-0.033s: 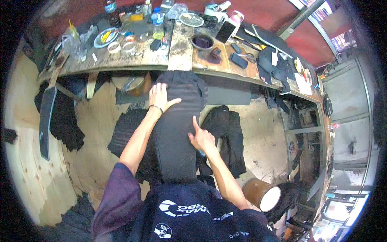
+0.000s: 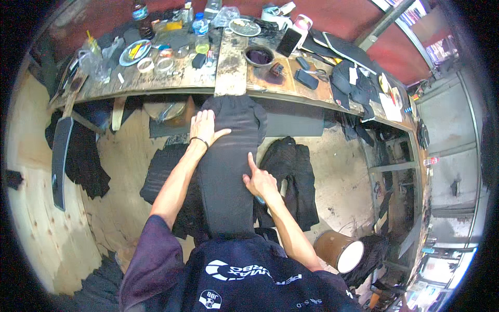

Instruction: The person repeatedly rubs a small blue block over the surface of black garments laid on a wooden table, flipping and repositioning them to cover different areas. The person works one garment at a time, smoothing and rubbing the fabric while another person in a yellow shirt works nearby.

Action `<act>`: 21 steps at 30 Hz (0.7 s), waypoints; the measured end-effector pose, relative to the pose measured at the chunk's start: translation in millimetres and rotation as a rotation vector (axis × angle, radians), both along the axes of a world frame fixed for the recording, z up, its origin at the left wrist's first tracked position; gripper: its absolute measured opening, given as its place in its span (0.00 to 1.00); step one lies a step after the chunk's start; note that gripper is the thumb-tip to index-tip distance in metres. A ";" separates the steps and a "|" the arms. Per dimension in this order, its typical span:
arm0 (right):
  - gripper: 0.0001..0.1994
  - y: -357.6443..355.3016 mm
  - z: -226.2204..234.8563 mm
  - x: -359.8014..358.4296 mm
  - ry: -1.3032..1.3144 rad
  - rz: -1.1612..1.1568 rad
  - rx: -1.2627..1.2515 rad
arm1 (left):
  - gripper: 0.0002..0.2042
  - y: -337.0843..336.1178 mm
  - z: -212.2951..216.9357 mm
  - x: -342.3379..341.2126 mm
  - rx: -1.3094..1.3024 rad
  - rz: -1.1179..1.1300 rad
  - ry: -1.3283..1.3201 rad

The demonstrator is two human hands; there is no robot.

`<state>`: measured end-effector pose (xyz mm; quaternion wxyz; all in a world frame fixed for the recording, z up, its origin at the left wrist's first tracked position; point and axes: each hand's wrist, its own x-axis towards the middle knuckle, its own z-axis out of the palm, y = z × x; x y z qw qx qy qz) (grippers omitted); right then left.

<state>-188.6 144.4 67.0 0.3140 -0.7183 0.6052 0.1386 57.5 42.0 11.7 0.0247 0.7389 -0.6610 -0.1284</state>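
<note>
A black garment (image 2: 228, 177) lies stretched smooth over a long narrow board that runs from the workbench toward my body. Its far end bunches in loose folds, and faint pale lines cross the cloth there. My left hand (image 2: 204, 126) rests flat on the upper left of the cloth, thumb spread to the right. At the right edge, my right hand (image 2: 261, 183) touches the cloth with index finger stretched forward and thumb apart; its other fingers are bent and partly hidden. I see nothing held in either hand.
Across the front stands a cluttered workbench (image 2: 182, 82) with bottles, a dark bowl (image 2: 259, 55), scissors (image 2: 322, 76) and a phone (image 2: 306, 79). More dark garments (image 2: 299, 177) lie below on both sides. A brown drum (image 2: 332, 247) stands near my right elbow; a narrow padded board (image 2: 62, 164) hangs out at left.
</note>
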 end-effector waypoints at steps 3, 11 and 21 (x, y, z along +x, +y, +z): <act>0.45 -0.1 3.9 0.8 -0.042 -0.043 0.014 | 0.42 -9.2 20.1 8.3 0.249 -0.170 0.118; 0.44 -5.7 -4.2 -12.8 -0.130 -0.080 -0.019 | 0.34 -37.6 3.0 21.0 0.435 -0.212 0.811; 0.47 -57.0 -31.1 -12.9 -0.186 -0.057 -0.205 | 0.60 1.2 33.1 0.0 0.027 0.317 0.188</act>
